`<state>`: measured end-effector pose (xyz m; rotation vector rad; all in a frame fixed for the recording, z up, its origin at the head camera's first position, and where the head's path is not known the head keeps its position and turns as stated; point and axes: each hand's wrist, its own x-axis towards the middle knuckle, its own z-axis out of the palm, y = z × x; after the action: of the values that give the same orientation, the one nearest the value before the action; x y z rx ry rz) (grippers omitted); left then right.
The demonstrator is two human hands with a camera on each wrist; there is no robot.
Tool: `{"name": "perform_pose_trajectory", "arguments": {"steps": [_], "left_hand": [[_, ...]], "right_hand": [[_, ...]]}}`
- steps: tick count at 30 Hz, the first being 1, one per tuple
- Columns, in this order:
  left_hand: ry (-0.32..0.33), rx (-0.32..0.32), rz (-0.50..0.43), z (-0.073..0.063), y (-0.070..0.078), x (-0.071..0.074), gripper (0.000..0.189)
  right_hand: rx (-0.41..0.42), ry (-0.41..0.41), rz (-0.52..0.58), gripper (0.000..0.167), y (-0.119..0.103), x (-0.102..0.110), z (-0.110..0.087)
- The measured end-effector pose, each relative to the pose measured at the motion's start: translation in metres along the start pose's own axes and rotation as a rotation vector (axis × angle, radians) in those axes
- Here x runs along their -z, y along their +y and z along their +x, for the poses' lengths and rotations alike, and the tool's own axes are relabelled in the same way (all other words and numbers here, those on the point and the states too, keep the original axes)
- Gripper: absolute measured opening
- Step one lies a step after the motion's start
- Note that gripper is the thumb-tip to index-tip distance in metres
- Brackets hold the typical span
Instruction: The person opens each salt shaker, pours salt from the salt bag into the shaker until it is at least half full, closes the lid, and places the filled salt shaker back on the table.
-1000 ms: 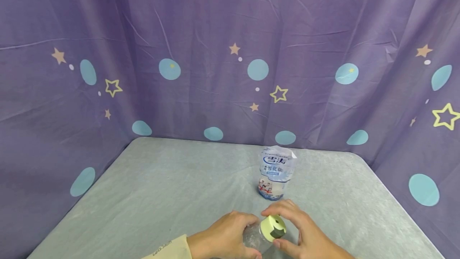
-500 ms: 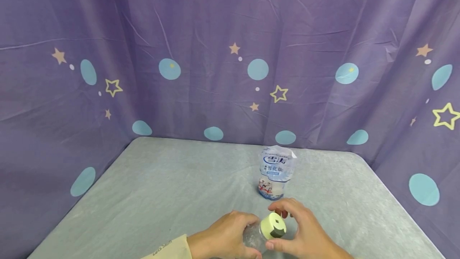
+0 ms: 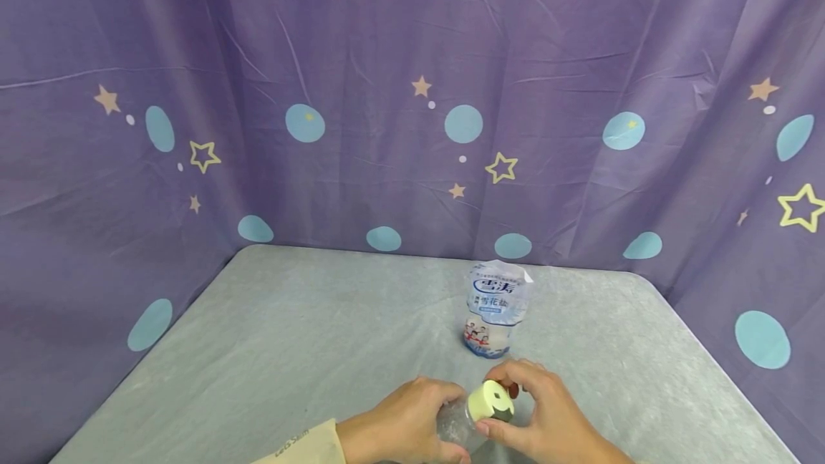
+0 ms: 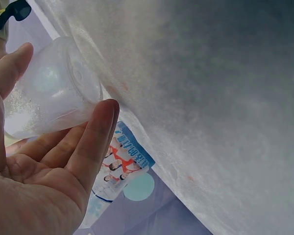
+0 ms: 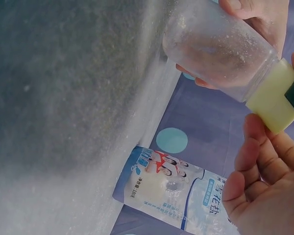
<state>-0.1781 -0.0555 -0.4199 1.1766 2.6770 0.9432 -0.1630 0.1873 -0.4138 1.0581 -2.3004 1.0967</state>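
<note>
In the head view my left hand [image 3: 412, 421] grips a clear bottle [image 3: 454, 422] near the front edge of the view. The bottle leans to the right, with a pale yellow cap [image 3: 485, 401] that has a dark green patch. My right hand [image 3: 548, 414] pinches this cap between thumb and forefinger. White grains cling inside the bottle wall [image 5: 210, 49] in the right wrist view, where the other right fingers curl below the cap [image 5: 270, 98]. The left wrist view shows the bottle's round base [image 4: 83, 73] between thumb and fingers.
A blue and white salt pouch [image 3: 495, 310] stands upright on the table, just beyond the right hand. A pale grey cloth covers the table [image 3: 322, 321]. Purple curtains [image 3: 387, 163] with stars and dots hang behind and at both sides.
The right hand's fingers came away from the cap, shifted round it and now pinch it again, with the thumb partly over the dark patch. The left hand and bottle stay in place.
</note>
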Motion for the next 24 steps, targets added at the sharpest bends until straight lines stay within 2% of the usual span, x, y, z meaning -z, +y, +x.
{"name": "perform_pose_trajectory", "arguments": {"steps": [6, 14, 24], "left_hand": [[0.001, -0.003, 0.015, 0.0002, 0.0001, 0.0003, 0.05], [-0.015, 0.023, 0.014, 0.002, 0.0007, 0.0004, 0.051], [-0.021, 0.023, -0.03, 0.0007, 0.0004, 0.0012, 0.052]], "right_hand": [[0.029, -0.016, 0.022, 0.048, 0.0005, 0.0021, 0.0001], [0.08, -0.045, 0.039, 0.056, 0.0004, 0.0046, 0.0009], [0.105, -0.022, 0.072, 0.062, 0.0003, 0.0081, 0.0009]]}}
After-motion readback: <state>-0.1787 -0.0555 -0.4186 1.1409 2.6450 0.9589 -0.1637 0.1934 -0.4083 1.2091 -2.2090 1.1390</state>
